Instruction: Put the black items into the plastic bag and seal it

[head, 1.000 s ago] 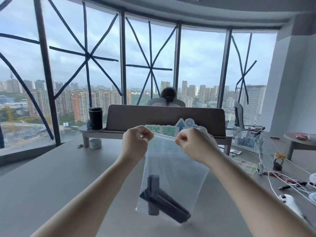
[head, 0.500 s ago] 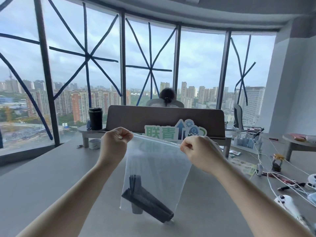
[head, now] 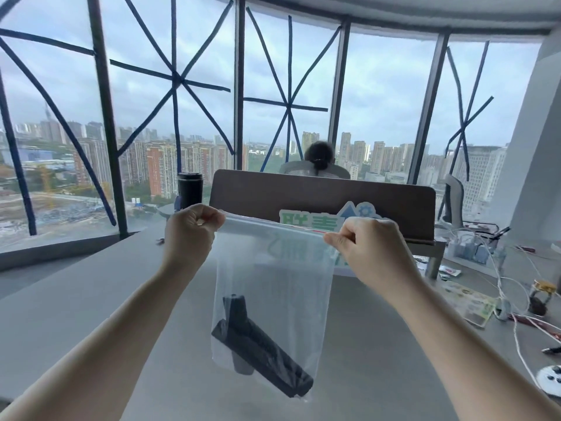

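Head view: clear plastic bag (head: 273, 287) hanging, black items (head: 261, 344) inside.
Left hand (head: 189, 235) and right hand (head: 368, 247) pinch its top corners.

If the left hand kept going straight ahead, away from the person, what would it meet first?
Probably the black tumbler on the shelf just beyond the left hand; depth is unclear, so it might pass beside it.

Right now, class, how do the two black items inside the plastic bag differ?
The upright black item stands nearly vertical; the slanted black item lies diagonally across it. The slanted one shows longer and reaches the bag's bottom right corner. Both are dark, elongated and inside the bag.
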`<move>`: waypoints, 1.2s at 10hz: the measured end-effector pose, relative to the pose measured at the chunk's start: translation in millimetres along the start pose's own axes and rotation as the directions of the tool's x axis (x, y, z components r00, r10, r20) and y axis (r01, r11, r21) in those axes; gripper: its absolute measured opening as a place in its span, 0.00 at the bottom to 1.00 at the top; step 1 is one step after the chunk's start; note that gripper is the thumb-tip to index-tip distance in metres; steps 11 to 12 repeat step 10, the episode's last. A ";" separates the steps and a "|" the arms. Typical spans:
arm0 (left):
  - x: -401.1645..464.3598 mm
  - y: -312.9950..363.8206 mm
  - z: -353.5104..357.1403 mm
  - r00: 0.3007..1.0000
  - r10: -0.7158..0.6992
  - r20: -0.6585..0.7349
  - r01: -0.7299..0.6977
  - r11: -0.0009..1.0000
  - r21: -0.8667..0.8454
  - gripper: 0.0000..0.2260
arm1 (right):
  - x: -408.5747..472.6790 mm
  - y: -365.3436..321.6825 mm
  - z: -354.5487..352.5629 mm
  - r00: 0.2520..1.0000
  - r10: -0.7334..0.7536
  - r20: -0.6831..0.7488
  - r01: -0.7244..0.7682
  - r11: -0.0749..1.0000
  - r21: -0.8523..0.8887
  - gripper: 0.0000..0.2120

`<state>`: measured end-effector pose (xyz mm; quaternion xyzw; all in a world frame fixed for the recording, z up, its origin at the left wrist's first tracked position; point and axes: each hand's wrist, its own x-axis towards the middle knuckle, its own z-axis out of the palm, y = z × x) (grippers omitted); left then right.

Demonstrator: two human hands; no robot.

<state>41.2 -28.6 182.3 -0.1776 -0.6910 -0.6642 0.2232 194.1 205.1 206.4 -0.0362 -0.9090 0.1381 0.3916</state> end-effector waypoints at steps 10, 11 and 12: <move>13.8 -218.2 -102.3 0.902 -0.423 -0.087 0.427 0.903 0.042 0.05 | -10.3 -37.7 235.8 0.866 0.121 0.485 -0.322 0.878 0.355 0.13; 13.8 -218.2 -102.3 0.902 -0.423 -0.087 0.427 0.903 0.042 0.05 | -10.3 -37.7 235.8 0.866 0.121 0.485 -0.322 0.878 0.355 0.13; 13.8 -218.2 -102.3 0.902 -0.423 -0.087 0.427 0.903 0.042 0.05 | -10.3 -37.7 235.8 0.866 0.121 0.485 -0.322 0.878 0.355 0.13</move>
